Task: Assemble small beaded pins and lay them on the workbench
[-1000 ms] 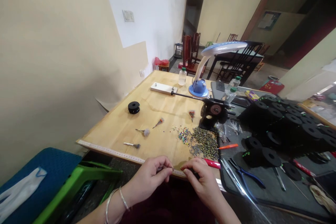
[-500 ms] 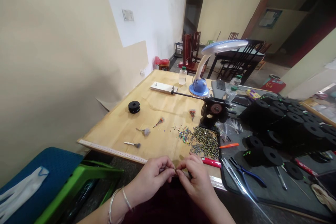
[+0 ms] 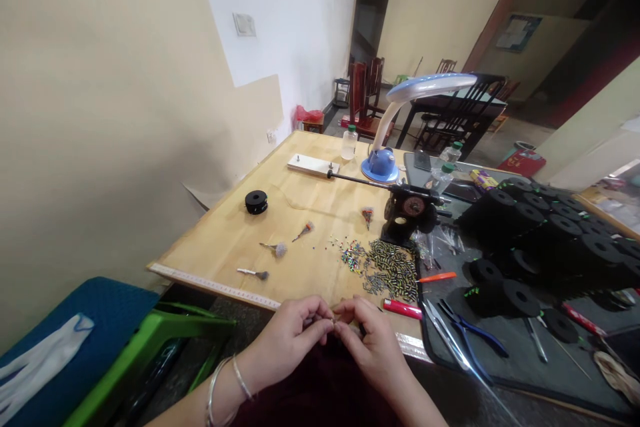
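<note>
My left hand (image 3: pixel 305 327) and my right hand (image 3: pixel 364 328) meet at the table's front edge, thumb and forefinger of each pinched together. Whatever sits between the fingertips is too small and covered to make out. Just beyond my right hand lie a heap of small dark-and-yellow cylindrical pieces (image 3: pixel 395 267) and a patch of multicoloured beads (image 3: pixel 353 256). A red-handled tool (image 3: pixel 403 309) rests beside that hand. To the far left of the pieces are small bundles with thin stems, one grey (image 3: pixel 260 274), one pale (image 3: pixel 280 249), one orange-tipped (image 3: pixel 305 231).
A black winding device (image 3: pixel 413 207) with a long rod stands behind the heap, near a blue lamp (image 3: pixel 381 163). Black spools (image 3: pixel 505 300), pliers (image 3: pixel 470 330) and scissors (image 3: pixel 445 330) cover the dark mat at right. A lone black spool (image 3: pixel 256 201) sits at left.
The fingers of my right hand have curled in slightly, uncovering more of the red-handled tool. My left hand stays in place.
</note>
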